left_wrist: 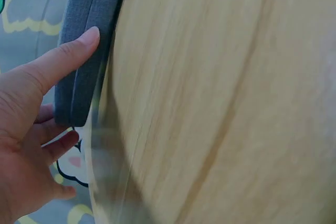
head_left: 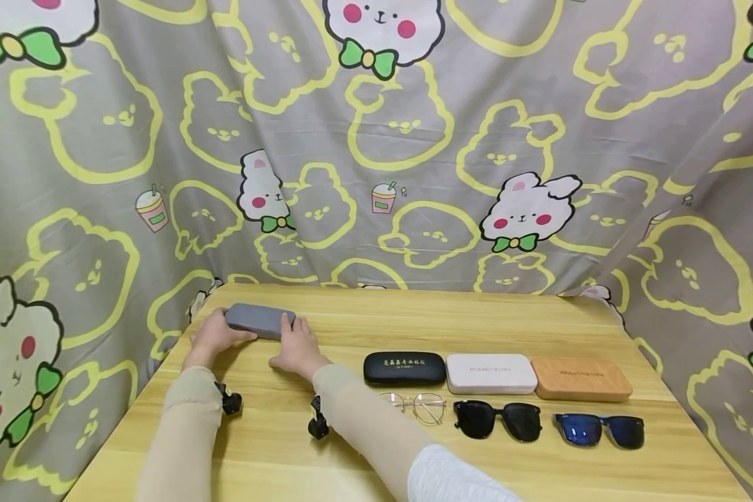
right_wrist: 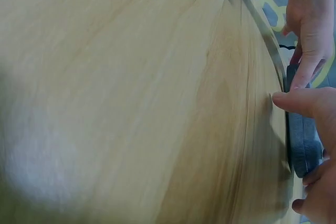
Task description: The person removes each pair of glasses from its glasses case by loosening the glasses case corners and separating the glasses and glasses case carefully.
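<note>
A long grey fabric glasses case (head_left: 257, 320) lies at the far left of the table between both hands. My left hand (head_left: 215, 336) grips its left end; in the left wrist view the thumb (left_wrist: 79, 45) presses along the seamed front side, with the other fingers around the end. At the opposite end, my right hand (head_left: 299, 348) holds the case with fingers over its corner and the thumb in front. The right wrist view shows this thumb (right_wrist: 294, 100) across the case's side (right_wrist: 303, 142), with the left hand (right_wrist: 315, 30) beyond.
A black glasses case (head_left: 404, 368), a white case (head_left: 491, 374) and an orange-tan case (head_left: 581, 379) stand in a row at right. Before them lie wire-rimmed glasses (head_left: 429, 408), black sunglasses (head_left: 498, 420) and blue-lensed sunglasses (head_left: 599, 430). A patterned curtain (head_left: 414, 230) borders the wooden table (head_left: 276, 460).
</note>
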`<state>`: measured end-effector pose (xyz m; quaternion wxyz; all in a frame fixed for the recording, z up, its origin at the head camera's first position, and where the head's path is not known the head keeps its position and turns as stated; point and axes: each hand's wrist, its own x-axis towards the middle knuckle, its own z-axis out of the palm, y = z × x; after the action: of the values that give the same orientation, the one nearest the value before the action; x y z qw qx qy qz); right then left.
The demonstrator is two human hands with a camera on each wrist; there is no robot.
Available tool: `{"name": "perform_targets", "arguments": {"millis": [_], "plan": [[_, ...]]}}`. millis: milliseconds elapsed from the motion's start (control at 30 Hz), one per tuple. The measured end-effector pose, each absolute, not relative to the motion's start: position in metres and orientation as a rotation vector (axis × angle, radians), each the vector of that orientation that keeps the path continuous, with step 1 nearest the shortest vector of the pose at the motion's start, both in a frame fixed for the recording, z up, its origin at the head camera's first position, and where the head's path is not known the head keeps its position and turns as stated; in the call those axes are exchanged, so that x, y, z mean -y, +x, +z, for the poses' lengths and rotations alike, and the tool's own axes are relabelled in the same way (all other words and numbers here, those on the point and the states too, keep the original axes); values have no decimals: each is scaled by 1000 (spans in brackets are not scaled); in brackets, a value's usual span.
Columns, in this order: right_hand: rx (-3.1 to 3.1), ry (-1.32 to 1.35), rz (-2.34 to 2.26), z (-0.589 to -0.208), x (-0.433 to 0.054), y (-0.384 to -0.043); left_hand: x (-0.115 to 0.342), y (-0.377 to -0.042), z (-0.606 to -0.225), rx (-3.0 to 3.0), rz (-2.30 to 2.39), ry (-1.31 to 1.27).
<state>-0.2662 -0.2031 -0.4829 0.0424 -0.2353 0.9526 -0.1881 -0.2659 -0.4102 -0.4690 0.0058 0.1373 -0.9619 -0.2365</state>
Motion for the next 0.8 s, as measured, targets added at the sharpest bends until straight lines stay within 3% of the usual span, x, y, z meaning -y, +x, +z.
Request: {"name": "perform_targets", "arguments": {"millis": [800], "plan": [[-3085,-764,-652,-457,190,-271,387,-256,-440,2738,-648,388]]}}
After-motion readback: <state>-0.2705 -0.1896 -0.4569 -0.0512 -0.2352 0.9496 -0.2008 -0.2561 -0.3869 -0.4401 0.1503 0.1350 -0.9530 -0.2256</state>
